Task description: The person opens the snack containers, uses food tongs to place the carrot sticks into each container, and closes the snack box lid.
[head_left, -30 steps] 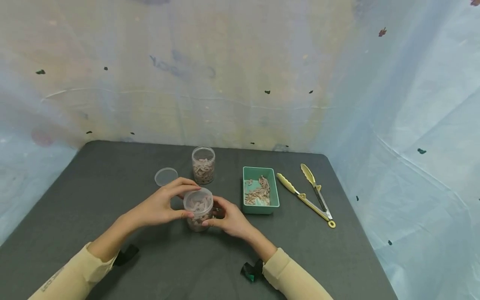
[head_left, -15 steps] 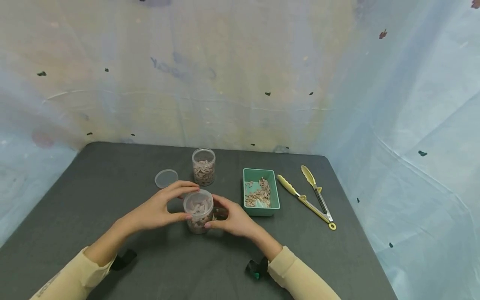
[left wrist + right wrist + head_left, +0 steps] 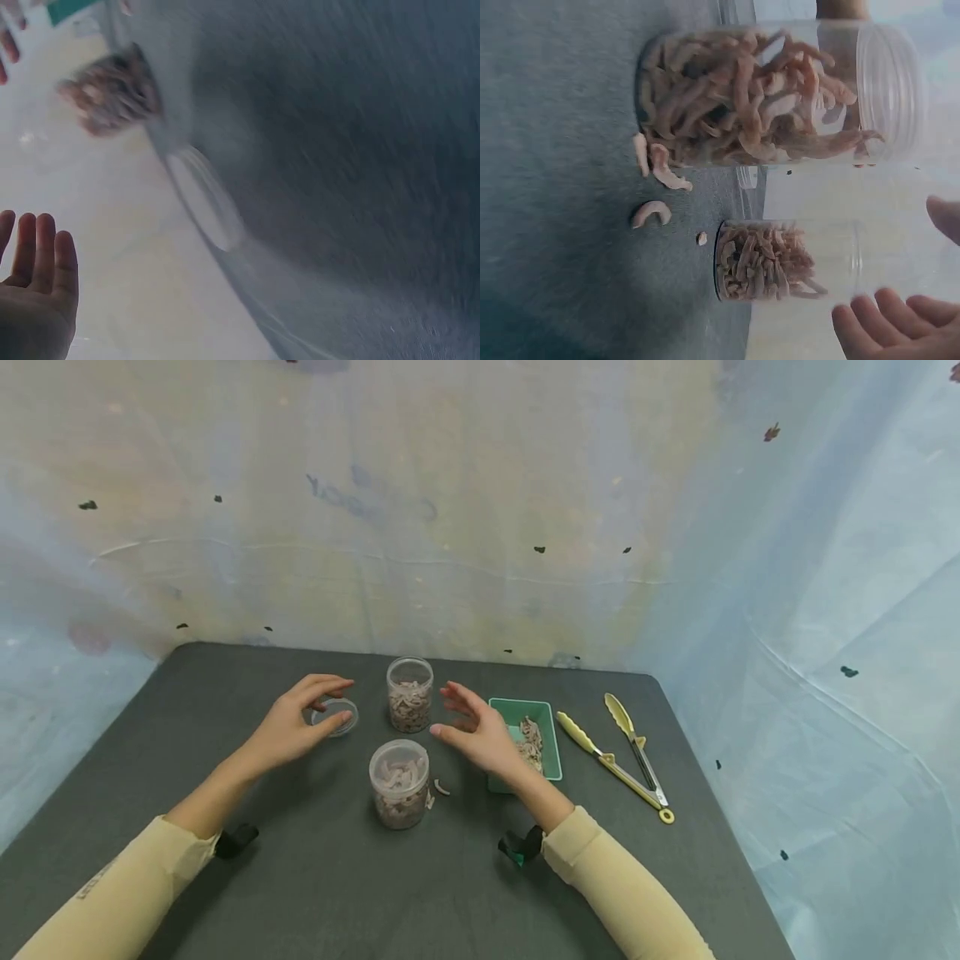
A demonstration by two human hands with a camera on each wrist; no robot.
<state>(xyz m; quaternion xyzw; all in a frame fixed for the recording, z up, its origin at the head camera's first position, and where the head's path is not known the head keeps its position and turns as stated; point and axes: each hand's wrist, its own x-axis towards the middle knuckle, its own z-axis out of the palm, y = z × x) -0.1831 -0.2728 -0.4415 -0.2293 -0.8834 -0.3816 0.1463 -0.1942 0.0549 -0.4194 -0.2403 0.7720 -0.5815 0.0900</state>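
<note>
My left hand (image 3: 300,720), fingers relaxed and apart, hovers beside a loose clear round lid (image 3: 345,727) on the table; the left wrist view shows the lid (image 3: 206,196) with the hand (image 3: 39,292) away from it. My right hand (image 3: 480,732) is in the air between the far jar (image 3: 409,706) and the green box, holding nothing. This uncapped clear jar is partly filled with brownish curled strips. Nearer me stands a similar jar (image 3: 401,810), fuller, with what looks like a cloudy lid on top. Neither hand touches it.
A green rectangular box (image 3: 556,752) with more strips stands at right, partly behind my right hand. Yellow-and-metal tongs (image 3: 628,768) lie spread farther right. A few loose strips (image 3: 652,213) lie beside the near jar. Plastic sheeting (image 3: 450,527) rises behind the dark table (image 3: 315,893).
Both hands have let go of the near jar and moved forward and apart, the left toward the loose lid, the right toward the far jar. The near jar stays in place.
</note>
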